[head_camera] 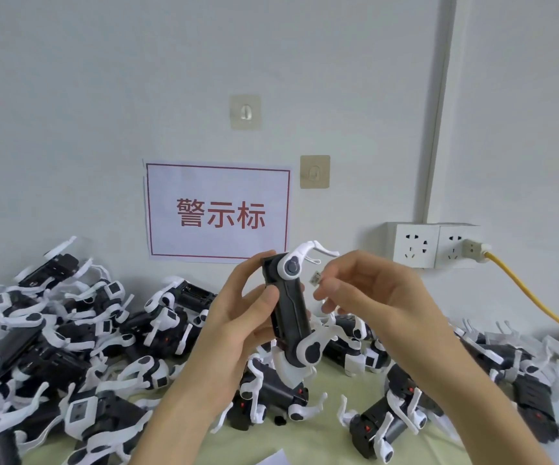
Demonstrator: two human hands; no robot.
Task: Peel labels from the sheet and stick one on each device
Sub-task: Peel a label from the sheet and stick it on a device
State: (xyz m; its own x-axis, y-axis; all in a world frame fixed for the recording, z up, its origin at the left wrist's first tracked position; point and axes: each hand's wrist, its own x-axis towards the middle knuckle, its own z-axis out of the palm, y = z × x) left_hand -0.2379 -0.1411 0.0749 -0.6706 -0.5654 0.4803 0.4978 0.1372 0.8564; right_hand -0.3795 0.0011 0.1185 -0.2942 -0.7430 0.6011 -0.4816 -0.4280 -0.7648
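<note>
Tabletop point(311, 441) of pale green, matte material is set against a plain off-white wall point(70, 95). At the far left, a dense heap of devices point(46, 333) is piled on it: black rectangular plastic bodies with glossy white curved arms and round hinge caps. A white paper sign point(218, 211) with a red border and red characters is fixed to the wall; above it and to its right, two square adhesive hooks point(245, 111) are mounted.

In the centre, the left hand point(237, 327) is raised above the table, its fingers and thumb curled round one device point(289, 310), which is held nearly upright, a white arm at its top and another at its bottom. Just to the right, the right hand point(365, 293) is held level with the device's upper end; a small pale label point(315, 278) is pinched between its thumb and forefinger, close to the device but apart from it. The remaining fingers are loosely bent.

More devices point(388, 421) are scattered on the right of the tabletop. A white sheet corner point(276, 459) shows at the lower edge. On the wall at right, a double white socket box point(434, 246) carries a plug with a yellow cable point(533, 303), and a white conduit point(439, 112) is run upward.
</note>
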